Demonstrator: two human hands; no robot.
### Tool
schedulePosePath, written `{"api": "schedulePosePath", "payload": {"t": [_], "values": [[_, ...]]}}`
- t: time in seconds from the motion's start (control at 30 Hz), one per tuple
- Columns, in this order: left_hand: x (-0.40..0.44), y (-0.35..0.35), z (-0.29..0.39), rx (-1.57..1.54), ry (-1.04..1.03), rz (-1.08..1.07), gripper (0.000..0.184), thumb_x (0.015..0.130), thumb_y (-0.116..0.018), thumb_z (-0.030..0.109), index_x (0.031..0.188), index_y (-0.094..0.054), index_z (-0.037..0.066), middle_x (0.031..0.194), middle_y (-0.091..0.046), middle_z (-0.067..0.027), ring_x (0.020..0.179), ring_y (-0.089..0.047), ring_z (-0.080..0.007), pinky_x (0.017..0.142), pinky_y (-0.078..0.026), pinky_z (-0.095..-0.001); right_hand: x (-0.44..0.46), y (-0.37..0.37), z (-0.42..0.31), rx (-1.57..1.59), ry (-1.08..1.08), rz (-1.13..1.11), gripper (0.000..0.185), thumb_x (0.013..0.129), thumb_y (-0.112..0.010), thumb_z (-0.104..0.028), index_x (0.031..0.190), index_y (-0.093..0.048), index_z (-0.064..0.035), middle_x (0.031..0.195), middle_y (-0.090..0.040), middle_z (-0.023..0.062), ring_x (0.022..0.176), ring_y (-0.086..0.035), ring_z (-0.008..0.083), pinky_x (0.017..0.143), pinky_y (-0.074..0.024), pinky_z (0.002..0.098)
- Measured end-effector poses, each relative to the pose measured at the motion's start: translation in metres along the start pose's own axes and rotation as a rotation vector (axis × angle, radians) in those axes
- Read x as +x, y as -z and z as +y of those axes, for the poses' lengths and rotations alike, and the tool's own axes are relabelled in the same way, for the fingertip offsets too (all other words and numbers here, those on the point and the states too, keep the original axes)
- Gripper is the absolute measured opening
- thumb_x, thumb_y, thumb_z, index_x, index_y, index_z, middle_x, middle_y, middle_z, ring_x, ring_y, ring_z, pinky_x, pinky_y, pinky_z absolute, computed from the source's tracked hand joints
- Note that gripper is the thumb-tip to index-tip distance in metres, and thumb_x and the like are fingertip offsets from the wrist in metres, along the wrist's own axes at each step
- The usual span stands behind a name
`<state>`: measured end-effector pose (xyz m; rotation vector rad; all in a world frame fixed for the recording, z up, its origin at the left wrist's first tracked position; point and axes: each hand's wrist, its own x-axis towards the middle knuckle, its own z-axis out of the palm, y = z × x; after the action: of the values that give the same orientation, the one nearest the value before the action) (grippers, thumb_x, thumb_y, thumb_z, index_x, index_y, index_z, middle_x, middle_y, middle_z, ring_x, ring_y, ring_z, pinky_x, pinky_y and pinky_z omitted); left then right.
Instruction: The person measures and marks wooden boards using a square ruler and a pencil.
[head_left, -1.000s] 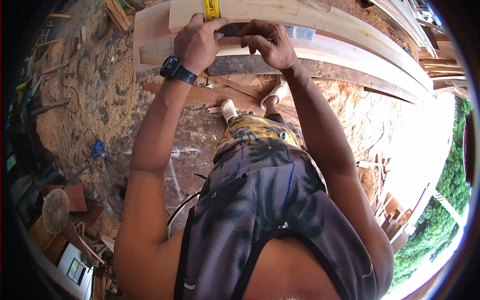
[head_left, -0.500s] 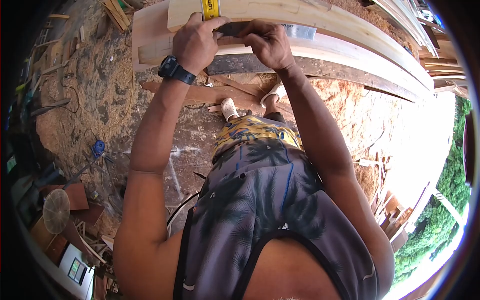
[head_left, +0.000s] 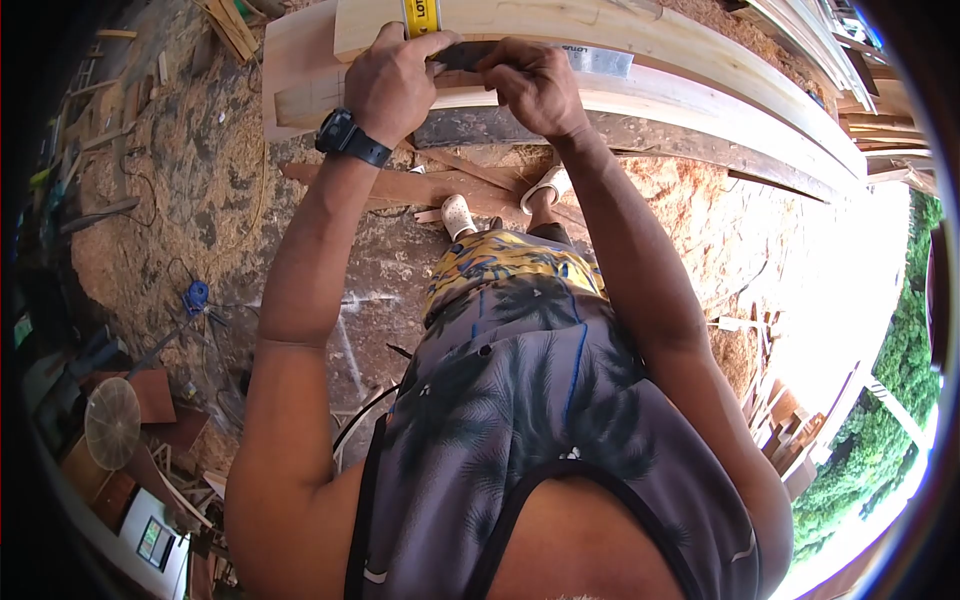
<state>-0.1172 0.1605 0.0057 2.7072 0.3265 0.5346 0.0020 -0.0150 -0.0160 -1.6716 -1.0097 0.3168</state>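
A square marked LOTUS lies against the pale timber (head_left: 700,65). Its yellow blade (head_left: 422,16) crosses the wood, and its silver stock (head_left: 606,62) shows beyond my right hand. My left hand (head_left: 392,88), with a black watch on the wrist, is closed at the base of the yellow blade, index finger pointing right. My right hand (head_left: 540,88) is closed, its fingers pinched on a dark flat piece (head_left: 462,56) that spans the gap between my hands. What kind of piece this is I cannot tell.
A dark beam (head_left: 480,127) runs below the pale timber, near my feet in light clogs. Sawdust and wood scraps cover the ground. Stacked boards (head_left: 885,130) stand at the right. A blue object (head_left: 197,295) with cords and a round fan-like grille (head_left: 113,424) are at the left.
Both hands keep nearly the same place on the square and the dark piece. The fingers of my right hand have shifted very slightly.
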Motion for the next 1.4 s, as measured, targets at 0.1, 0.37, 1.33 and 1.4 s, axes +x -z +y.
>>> {"api": "schedulePosePath", "payload": {"t": [0.1,0.37,1.33,1.4], "values": [[-0.0001,-0.0003,-0.0001,0.001,-0.003,0.004,0.038,0.087,-0.074,0.009,0.120,-0.077,0.027,0.098,-0.066,-0.0142,0.080,-0.070,-0.0350,0.069,-0.060,-0.0452,0.0000,0.0004,-0.0023,-0.003,-0.023,-0.004,0.018,0.091,-0.061,-0.009,0.095,-0.075,0.0026,0.071,-0.068,0.0058,0.063,-0.064,0.0101,0.058,-0.0514,0.0268],[0.0002,-0.0004,-0.0001,0.001,0.002,-0.001,0.037,0.087,-0.075,0.011,0.119,-0.077,0.028,0.098,-0.066,-0.0140,0.081,-0.070,-0.0349,0.069,-0.060,-0.0450,-0.0004,-0.0004,-0.0032,-0.013,-0.023,0.005,0.018,0.090,-0.062,-0.009,0.094,-0.075,0.0028,0.070,-0.068,0.0057,0.062,-0.064,0.0101,0.058,-0.0515,0.0271],[0.0002,0.0020,0.0033,-0.009,0.007,-0.007,0.038,0.087,-0.077,0.012,0.122,-0.075,0.027,0.097,-0.064,-0.0130,0.085,-0.069,-0.0339,0.071,-0.059,-0.0431,-0.0012,0.0030,-0.0070,0.020,-0.114,-0.064,0.018,0.092,-0.060,-0.008,0.097,-0.073,0.0040,0.076,-0.071,0.0074,0.067,-0.067,0.0113,0.063,-0.0551,0.0271],[0.0005,0.0016,0.0031,-0.008,0.019,-0.016,0.038,0.087,-0.076,0.012,0.122,-0.075,0.027,0.097,-0.063,-0.0131,0.085,-0.069,-0.0340,0.071,-0.059,-0.0430,-0.0009,0.0023,-0.0069,0.027,-0.119,-0.059,0.018,0.092,-0.060,-0.008,0.097,-0.073,0.0040,0.076,-0.071,0.0076,0.068,-0.068,0.0114,0.064,-0.0555,0.0270]]}}
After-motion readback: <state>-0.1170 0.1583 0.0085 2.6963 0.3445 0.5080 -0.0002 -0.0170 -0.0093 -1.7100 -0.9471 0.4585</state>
